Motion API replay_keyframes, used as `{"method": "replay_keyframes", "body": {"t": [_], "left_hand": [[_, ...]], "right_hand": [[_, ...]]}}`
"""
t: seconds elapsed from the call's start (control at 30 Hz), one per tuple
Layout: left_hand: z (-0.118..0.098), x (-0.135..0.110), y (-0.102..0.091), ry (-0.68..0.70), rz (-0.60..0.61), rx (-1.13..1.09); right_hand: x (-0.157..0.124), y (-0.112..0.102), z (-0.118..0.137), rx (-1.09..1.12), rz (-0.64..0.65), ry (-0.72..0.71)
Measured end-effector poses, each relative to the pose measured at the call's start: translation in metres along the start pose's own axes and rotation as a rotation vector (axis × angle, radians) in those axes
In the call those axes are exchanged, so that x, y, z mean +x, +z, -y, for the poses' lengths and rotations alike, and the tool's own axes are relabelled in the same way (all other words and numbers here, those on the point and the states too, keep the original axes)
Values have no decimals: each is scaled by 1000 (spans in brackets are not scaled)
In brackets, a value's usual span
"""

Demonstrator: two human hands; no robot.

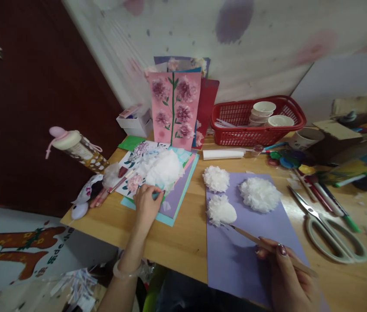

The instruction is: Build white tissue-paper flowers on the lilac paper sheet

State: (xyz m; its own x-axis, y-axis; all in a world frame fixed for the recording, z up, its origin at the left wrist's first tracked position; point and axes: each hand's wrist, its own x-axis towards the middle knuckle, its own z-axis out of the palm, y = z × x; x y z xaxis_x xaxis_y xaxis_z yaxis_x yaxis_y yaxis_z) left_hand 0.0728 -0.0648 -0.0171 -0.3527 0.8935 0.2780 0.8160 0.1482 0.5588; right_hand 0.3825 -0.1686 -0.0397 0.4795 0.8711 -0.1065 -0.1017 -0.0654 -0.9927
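My right hand (289, 271) is closed around a thin wooden brush (261, 243). Its tip touches the nearest of three white tissue flowers (221, 211) on a purple paper sheet (245, 251). The other two flowers (216, 178) (259, 194) lie farther back on the same sheet. My left hand (146, 203) reaches to a stack of coloured paper (178, 197), fingers pinched at the edge of a pile of white tissue (164, 169). What the fingers hold is hidden.
Large scissors (328, 227) and several markers (324, 195) lie to the right. A red basket (256, 119) with paper cups stands at the back, next to a pink flower picture (174, 108). A bottle (77, 149) lies at the table's left corner.
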Motion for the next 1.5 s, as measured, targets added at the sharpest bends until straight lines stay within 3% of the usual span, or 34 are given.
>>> {"method": "replay_keyframes", "body": {"t": [0.17,0.33,0.53,0.6,0.87,1.1,1.33,1.5], "left_hand": [[-4,-4,-9,-8,68,-272],[-27,-33,-13,-68,239,-567],[-75,-73,-9,-161,653,-895],[-87,-80,-6,-157,724,-922],[-100,-91,9,-149,782,-862],[-104,-87,4,-200,795,-890],[-105,-88,10,-170,777,-853],[-105,-92,12,-121,802,-817]], "right_hand": [[-1,2,2,132,-21,18],[-2,4,10,257,14,-4],[-4,6,8,235,73,-140],[-5,5,5,220,92,-158],[-10,2,1,307,149,-98],[-9,4,4,377,85,-42],[-10,2,4,384,194,-5],[-11,1,3,386,189,-2]]}}
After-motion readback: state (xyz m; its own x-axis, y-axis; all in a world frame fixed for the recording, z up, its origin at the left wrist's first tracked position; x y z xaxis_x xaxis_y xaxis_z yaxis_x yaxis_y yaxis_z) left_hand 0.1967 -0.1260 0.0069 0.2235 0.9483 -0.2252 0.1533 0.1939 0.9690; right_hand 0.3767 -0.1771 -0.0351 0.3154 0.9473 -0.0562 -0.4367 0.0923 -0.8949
